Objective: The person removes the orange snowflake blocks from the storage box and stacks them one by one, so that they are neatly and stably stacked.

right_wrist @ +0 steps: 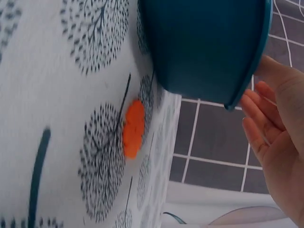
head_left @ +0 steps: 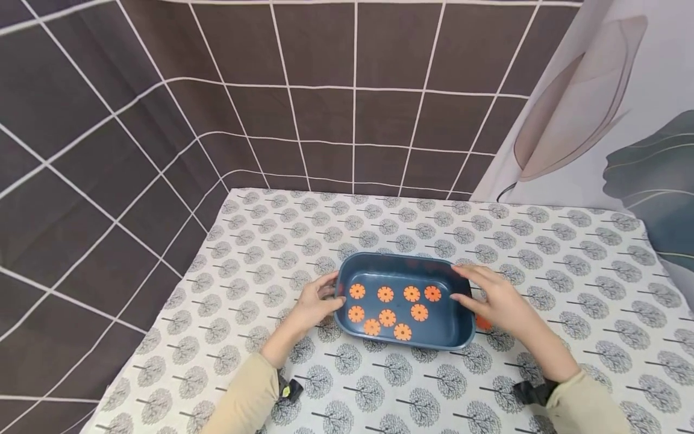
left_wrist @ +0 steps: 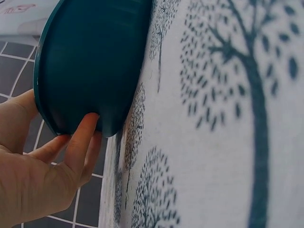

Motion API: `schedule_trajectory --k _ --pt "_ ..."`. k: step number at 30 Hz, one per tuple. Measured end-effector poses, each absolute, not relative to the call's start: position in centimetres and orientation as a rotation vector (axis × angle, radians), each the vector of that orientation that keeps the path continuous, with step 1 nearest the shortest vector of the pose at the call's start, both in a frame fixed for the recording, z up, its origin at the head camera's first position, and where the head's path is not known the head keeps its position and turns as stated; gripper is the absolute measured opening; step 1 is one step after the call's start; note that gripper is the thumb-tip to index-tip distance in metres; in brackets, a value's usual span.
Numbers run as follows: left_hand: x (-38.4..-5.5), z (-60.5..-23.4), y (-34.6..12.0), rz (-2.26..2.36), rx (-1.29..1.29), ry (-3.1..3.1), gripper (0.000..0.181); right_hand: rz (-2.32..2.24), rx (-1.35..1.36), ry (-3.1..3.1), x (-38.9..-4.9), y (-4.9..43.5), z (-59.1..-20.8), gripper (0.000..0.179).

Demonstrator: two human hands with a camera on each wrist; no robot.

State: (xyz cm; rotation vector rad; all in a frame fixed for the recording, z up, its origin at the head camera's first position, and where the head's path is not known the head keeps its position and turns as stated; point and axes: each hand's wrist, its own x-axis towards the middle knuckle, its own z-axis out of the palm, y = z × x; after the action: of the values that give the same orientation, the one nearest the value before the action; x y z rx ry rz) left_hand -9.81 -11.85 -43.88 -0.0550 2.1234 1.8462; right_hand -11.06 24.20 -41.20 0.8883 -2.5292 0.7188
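A dark blue rectangular tub (head_left: 434,340) with rounded corners stands on the patterned cloth. Several orange notched discs, each with a small centre hole, such as this disc (head_left: 403,332), lie flat on its floor. At the tub's left end my left hand (head_left: 317,303) grips the rim, thumb over the inside and fingertips against the outer wall in the left wrist view. My right hand (head_left: 501,301) is at the right end, its thumb reaching over the rim and its other fingers loosely extended by the far corner. An orange piece (right_wrist: 134,129) lies on the cloth outside that end.
A white tablecloth (head_left: 347,398) printed with grey trees covers the table. Behind it and to the left hangs a dark curtain (head_left: 320,114) with a white grid. A pale curtain with leaf shapes (head_left: 580,96) hangs at the right.
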Motion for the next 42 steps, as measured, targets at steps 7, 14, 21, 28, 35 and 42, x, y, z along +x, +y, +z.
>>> schedule_trajectory --k 7,14,21,28,35,42 --pt "-9.5 -44.0 -11.9 1.847 -0.059 2.128 0.066 0.710 0.932 -2.614 -11.0 23.1 -42.1 0.064" --pt "-9.5 -44.0 -11.9 1.854 -0.073 2.123 0.067 0.651 0.982 -2.775 -11.4 21.7 -41.8 0.056" --pt "-9.6 -43.8 -12.0 1.854 -0.066 2.125 0.067 0.488 1.047 -2.851 -12.2 20.2 -41.6 0.051" --pt "-9.6 -43.8 -12.0 1.843 -0.051 2.119 0.067 0.240 1.078 -2.875 -12.4 19.3 -42.1 0.047" --pt "-9.8 -43.7 -12.0 1.859 -0.038 2.102 0.067 0.051 1.007 -2.879 -12.2 18.9 -42.2 0.043" --pt "-10.0 -43.6 -12.0 1.855 -0.049 2.104 0.066 0.032 0.860 -2.915 -12.3 17.9 -42.3 0.023"
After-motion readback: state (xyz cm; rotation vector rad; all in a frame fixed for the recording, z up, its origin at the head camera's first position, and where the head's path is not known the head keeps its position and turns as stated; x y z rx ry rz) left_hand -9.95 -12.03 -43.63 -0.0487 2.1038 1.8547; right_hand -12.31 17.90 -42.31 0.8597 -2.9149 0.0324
